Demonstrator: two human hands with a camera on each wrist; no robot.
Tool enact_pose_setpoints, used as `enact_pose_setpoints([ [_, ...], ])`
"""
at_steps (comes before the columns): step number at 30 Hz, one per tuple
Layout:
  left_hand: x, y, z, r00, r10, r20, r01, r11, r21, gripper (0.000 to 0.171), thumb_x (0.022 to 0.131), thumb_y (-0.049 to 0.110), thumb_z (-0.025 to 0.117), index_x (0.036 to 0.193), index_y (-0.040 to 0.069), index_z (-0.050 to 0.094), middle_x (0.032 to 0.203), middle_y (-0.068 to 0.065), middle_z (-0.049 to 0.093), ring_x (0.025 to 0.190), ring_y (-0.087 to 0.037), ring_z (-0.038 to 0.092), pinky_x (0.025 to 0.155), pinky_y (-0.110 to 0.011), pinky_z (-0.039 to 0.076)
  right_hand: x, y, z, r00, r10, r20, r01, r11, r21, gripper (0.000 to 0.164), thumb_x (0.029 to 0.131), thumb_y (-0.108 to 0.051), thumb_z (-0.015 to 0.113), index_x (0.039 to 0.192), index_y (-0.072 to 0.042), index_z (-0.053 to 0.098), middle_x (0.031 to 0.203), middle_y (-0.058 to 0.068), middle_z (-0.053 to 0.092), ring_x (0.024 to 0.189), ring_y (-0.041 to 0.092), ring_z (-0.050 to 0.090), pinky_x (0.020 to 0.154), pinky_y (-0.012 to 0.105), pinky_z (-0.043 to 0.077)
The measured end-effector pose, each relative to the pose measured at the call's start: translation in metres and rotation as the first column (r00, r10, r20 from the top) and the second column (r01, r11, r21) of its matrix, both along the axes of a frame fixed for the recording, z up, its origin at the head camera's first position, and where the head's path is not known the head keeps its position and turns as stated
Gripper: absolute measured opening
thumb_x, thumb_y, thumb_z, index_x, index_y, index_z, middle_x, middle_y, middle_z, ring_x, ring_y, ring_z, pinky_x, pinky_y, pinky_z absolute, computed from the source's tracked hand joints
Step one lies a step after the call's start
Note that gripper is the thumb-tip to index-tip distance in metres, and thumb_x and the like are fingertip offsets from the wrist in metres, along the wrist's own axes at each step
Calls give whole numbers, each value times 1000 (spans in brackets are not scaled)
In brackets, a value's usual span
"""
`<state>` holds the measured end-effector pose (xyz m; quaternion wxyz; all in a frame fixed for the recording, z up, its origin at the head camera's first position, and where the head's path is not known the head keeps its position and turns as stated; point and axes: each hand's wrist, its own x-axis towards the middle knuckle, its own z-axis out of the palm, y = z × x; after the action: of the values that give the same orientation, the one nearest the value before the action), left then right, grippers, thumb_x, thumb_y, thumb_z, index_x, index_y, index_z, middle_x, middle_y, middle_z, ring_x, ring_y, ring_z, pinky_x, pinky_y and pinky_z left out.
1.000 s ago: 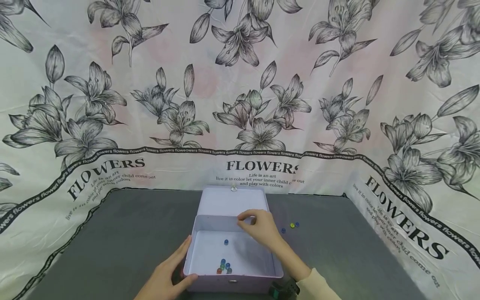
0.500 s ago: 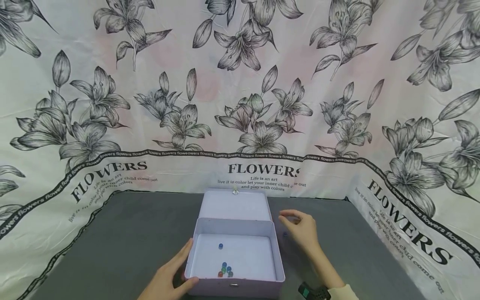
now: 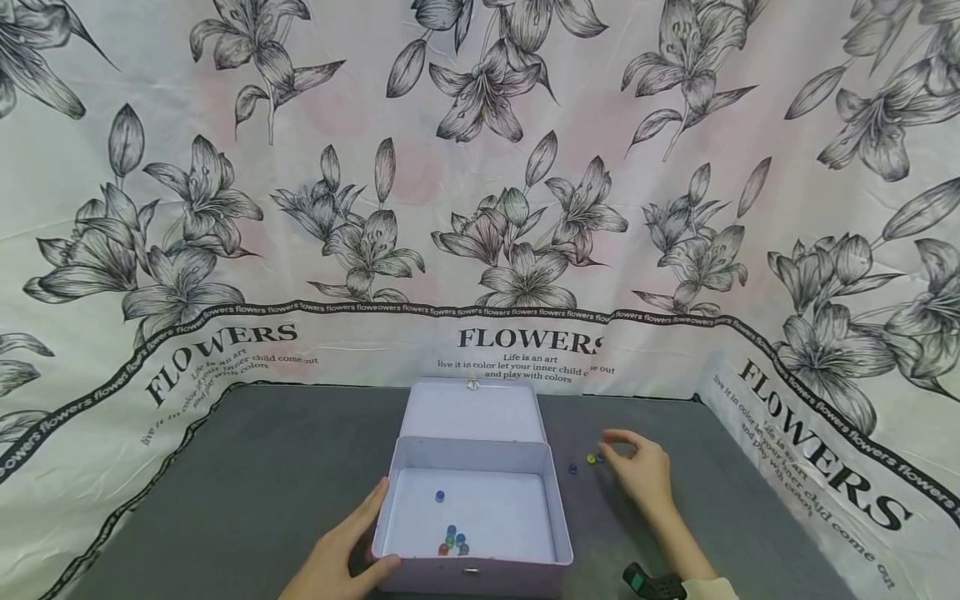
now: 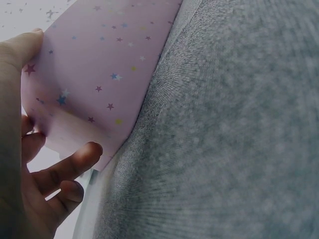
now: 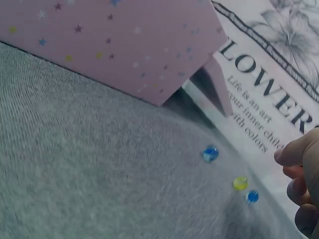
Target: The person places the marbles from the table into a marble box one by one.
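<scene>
A pale lilac tin box printed with small stars stands with its lid tipped back. My left hand holds its near left corner, thumb on the front and fingers along the side. Inside lie a lone blue marble and a cluster of marbles in blue, green and red. My right hand hovers right of the box, thumb and index finger apart, holding nothing visible. Beside its fingertips on the cloth are a yellow marble and a blue marble; another blue marble lies closer to the box.
A grey cloth covers the tabletop. Behind and at both sides hangs a white curtain with printed lilies and lettering. A dark wrist device sits on the right forearm.
My right hand has gone from above the box rightward to the marbles on the cloth. The lone blue marble in the box has rolled slightly left. My left hand stays on the corner.
</scene>
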<state>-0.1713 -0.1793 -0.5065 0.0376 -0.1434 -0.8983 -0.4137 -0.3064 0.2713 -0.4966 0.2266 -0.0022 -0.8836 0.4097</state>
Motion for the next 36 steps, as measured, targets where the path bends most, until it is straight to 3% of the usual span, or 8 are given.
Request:
enact_pose_setpoints([
  [8,0,0,1,1000,1,1,-1,1000,-10,95,92,51,79,167,15,33,171,-9,34,150,-44,43,111,-70,44,-4,7,-18,998,-57,13,56,997,45,26,92,-11,81,115,2,78,105,20,79,41,8,39,41,24,31],
  [19,0,0,1,1000,-11,4,11,1000,-11,94,94,51,78,168,14,32,171,-9,33,151,-44,42,112,-70,43,-3,13,-27,994,-104,20,102,993,64,28,89,-12,85,112,1,80,108,19,80,56,6,60,57,23,47],
  [22,-1,0,2,1000,-11,15,11,1000,-5,95,94,50,78,168,12,32,171,-9,32,151,-45,40,113,-72,41,-4,14,-30,994,-107,9,106,991,80,26,89,-13,85,111,0,81,106,18,80,56,6,59,60,25,48],
  [26,0,-1,1,1000,3,30,-3,1000,-2,96,93,53,78,168,13,32,171,-5,30,153,-43,39,114,-71,40,-6,15,-33,996,-92,-12,93,992,87,23,89,-11,85,108,0,81,103,18,80,51,7,52,54,24,44],
  [36,0,-1,0,999,15,37,-15,1000,-8,96,93,54,78,168,15,31,172,-3,29,154,-39,39,115,-69,39,-6,12,-37,999,-8,-45,15,990,143,20,87,-7,84,106,-1,81,100,17,80,46,5,44,47,24,37],
])
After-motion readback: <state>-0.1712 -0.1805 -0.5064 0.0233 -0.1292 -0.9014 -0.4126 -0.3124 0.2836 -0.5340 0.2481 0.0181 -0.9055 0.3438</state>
